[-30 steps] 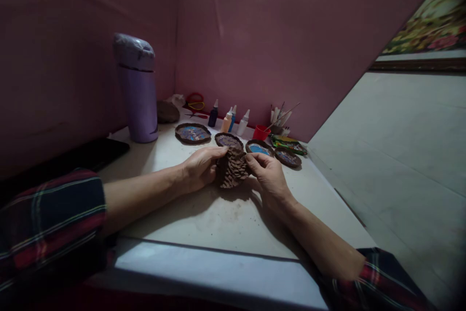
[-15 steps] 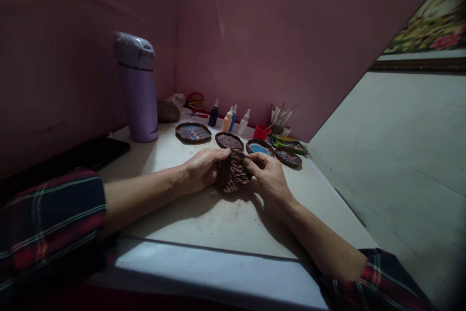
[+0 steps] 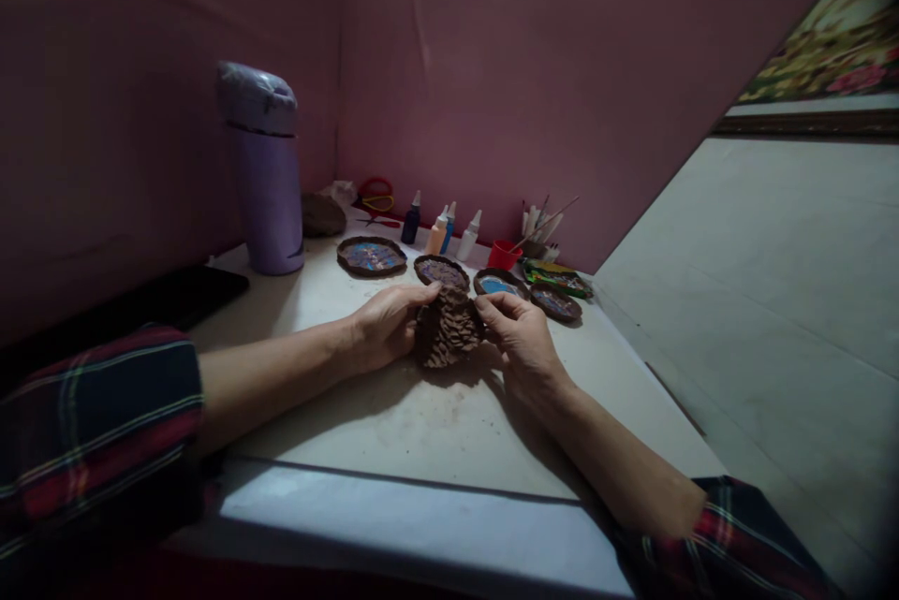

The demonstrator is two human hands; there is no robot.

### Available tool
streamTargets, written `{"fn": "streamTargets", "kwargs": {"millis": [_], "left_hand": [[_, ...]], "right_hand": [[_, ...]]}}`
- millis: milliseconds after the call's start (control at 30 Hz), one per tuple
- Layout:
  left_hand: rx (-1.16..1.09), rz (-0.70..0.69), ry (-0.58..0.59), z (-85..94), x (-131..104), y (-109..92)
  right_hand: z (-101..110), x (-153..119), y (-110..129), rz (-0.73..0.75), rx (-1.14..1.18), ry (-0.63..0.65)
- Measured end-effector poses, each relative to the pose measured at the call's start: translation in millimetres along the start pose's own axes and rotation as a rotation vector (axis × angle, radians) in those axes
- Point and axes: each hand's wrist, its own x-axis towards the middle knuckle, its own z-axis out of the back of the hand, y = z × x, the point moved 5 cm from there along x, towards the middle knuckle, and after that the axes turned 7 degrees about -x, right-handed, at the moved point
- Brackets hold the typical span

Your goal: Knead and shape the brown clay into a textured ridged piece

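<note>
Between my hands is a dark brown clay piece [image 3: 448, 330], its face covered in rough, scale-like ridges, held tilted up over the white table [image 3: 421, 427]. My left hand [image 3: 385, 324] grips its left edge, thumb on top and the other fingers curled behind. At the upper right edge, my right hand [image 3: 518, 333] pinches the clay between thumb and fingers. Just behind it lie round clay dishes with painted insides: one purplish [image 3: 441, 271], one blue [image 3: 500, 284], one multicoloured [image 3: 371, 256] and a smaller one [image 3: 555, 302] at the right. Crumbs dot the tabletop below.
A tall lilac flask [image 3: 265, 174] stands at the left, beside a black flat object [image 3: 189, 289]. Along the back are a clay lump [image 3: 323, 214], scissors [image 3: 377, 196], paint bottles [image 3: 436, 231], a red cup [image 3: 504, 255] and brushes [image 3: 548, 224]. A pink wall rises behind.
The clay piece has tilted slightly, showing more of its ridged face to me. My right fingers have shifted a little along its edge; my left hand keeps its grip.
</note>
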Motion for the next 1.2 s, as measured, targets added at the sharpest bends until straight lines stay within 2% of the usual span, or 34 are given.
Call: {"fn": "streamTargets", "kwargs": {"millis": [300,633,833,1000,1200], "left_hand": [[0.023,0.007,0.060,4.6,2.6,2.5],[0.012,0.014,-0.006,-1.9,-1.4,-0.9],[0.033,0.032,0.072,-0.1,0.9,3.6],[0.077,0.049,0.068,0.2,-0.1,4.8],[0.033,0.023,0.101,0.6,2.1,3.5]], "right_hand": [[-1.4,1.3,-0.5,-0.010,-0.046,0.040],[-4.5,-3.6,-2.2,-0.124,0.067,0.039],[-2.0,-0.8,-1.0,-0.027,0.024,0.027],[-0.6,0.4,0.5,0.045,-0.060,0.025],[-0.9,-1.4,4.3,0.049,-0.061,-0.004]]}}
